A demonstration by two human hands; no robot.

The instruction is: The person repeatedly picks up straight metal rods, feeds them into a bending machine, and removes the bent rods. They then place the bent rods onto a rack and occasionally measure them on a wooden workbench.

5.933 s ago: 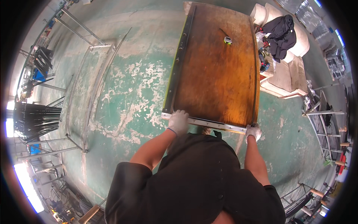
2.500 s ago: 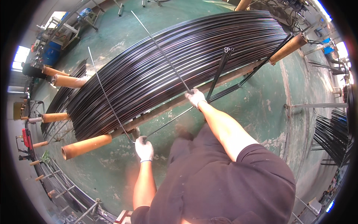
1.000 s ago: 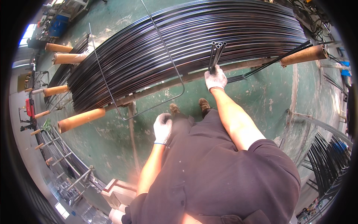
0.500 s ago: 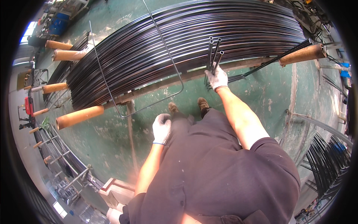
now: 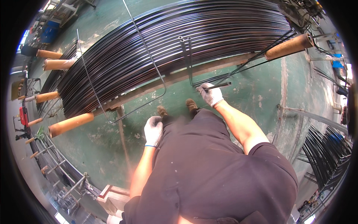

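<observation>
My right hand [image 5: 210, 94], in a white work glove, is closed around a dark metal tube [image 5: 223, 85] whose hollow end points right. Just ahead of it, bent metal tubes [image 5: 186, 61] have their open ends raised against the front of the rack, while their long parts run right toward a brown roller. Gloved too, my left hand [image 5: 153, 131] hangs beside my left thigh with its fingers curled in. Nothing shows in it, though its palm side is hidden.
A broad stack of long black tubes [image 5: 167, 41] lies across a rack with a front beam [image 5: 179, 77]. Brown cylinders [image 5: 71, 125] stick out at its corners. One thin bent rod [image 5: 141, 101] arches over the stack's left part. More dark tubes [image 5: 320, 156] hang at the right.
My right hand has come down and left, nearer my body. The tube in it has tipped from upright to nearly level, and two raised tube ends now stand apart from the hand.
</observation>
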